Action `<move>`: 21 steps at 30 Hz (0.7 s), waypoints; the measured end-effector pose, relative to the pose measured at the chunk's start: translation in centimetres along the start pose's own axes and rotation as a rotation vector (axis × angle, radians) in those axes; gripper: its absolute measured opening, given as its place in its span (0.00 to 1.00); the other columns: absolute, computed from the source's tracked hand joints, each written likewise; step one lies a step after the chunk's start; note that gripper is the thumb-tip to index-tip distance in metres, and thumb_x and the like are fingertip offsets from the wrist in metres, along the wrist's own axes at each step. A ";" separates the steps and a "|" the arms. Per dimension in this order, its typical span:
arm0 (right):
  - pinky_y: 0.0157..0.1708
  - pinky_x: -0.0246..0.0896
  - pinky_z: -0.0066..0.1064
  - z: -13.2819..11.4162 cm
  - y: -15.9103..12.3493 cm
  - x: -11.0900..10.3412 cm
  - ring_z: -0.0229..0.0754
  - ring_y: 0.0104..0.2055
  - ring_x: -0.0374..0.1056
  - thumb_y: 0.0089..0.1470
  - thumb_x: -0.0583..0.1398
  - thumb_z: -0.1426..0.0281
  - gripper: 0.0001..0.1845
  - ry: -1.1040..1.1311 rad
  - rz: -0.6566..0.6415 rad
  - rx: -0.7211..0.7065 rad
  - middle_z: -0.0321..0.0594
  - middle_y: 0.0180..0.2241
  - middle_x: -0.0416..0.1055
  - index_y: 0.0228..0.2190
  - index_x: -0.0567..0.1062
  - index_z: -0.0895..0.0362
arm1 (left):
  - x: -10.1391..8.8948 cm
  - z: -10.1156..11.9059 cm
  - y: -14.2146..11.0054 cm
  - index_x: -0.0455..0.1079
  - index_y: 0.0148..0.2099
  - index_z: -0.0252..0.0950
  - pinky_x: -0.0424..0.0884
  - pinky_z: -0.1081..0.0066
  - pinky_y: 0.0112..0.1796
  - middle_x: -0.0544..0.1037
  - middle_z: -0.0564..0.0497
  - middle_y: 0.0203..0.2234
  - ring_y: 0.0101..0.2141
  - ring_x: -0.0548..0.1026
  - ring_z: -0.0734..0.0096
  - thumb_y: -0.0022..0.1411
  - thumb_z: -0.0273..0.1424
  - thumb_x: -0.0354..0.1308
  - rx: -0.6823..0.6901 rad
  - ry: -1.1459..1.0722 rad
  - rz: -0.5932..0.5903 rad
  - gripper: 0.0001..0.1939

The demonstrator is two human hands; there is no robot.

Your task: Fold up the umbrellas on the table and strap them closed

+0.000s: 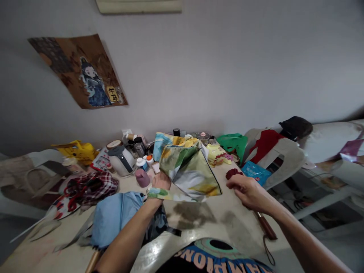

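Observation:
My left hand (pixel 161 182) is closed on a printed cloth bag (pixel 184 163) in yellow, green, grey and light blue, lifted above the table. A strip of the same print lies across my left wrist, and some fingers are hidden by the fabric. At the table's right side, my right hand (pixel 248 191) is closed round what looks like a folded dark red umbrella (pixel 233 173). Its brown handle (pixel 266 226) with a cord loop sticks out below the hand. Beside my left forearm lies a light blue folded umbrella (pixel 115 216), and partly under that arm is a dark camouflage-patterned thing (pixel 157 223).
Along the wall stand a kettle (pixel 121 161), several bottles, a pink cup (pixel 142 178) and a yellow packet (pixel 215 154). A plaid cloth (pixel 101 184) lies at left. Right of the table are a blue packet (pixel 255 171), a green bag (pixel 233 144) and a white chair (pixel 290 155).

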State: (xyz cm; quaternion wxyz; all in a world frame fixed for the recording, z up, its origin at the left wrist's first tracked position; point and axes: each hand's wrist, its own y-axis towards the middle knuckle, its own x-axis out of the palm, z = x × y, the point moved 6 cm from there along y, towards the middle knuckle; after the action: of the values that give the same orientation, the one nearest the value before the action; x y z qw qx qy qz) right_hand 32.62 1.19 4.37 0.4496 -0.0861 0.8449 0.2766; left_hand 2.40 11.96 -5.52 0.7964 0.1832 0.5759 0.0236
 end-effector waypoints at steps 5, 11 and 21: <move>0.27 0.63 0.28 0.2 -0.2 0.0 0.39 0.31 0.69 0.54 0.54 0.73 0.09 0.092 0.106 0.128 0.39 0.32 0.74 0.35 0.74 0.56 | -1.5 0.0 -0.3 0.74 0.42 0.29 0.69 0.58 0.43 0.78 0.35 0.37 0.42 0.74 0.48 0.56 0.23 0.47 -0.009 0.076 0.044 0.16; 0.33 0.66 0.30 -3.0 1.5 1.1 0.41 0.34 0.69 0.54 0.59 0.70 0.12 0.153 0.222 0.109 0.41 0.36 0.72 0.42 0.71 0.56 | -0.7 2.6 -1.3 0.73 0.45 0.31 0.70 0.58 0.47 0.79 0.39 0.40 0.45 0.75 0.54 0.53 0.21 0.48 0.103 0.045 0.061 0.19; 0.50 0.62 0.48 1.3 0.3 2.8 0.54 0.50 0.63 0.53 0.58 0.70 0.21 -0.118 0.512 0.184 0.52 0.47 0.66 0.50 0.65 0.58 | -0.1 5.1 -3.5 0.72 0.49 0.38 0.68 0.62 0.53 0.79 0.47 0.42 0.48 0.74 0.60 0.55 0.24 0.50 0.149 -0.224 0.075 0.20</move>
State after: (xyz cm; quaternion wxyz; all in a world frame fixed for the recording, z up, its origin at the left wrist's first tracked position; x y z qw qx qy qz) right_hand 31.81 2.41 1.68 0.4194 0.1877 0.8331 0.3078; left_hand 6.46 7.34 -5.13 0.8384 0.2646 0.4764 -0.0103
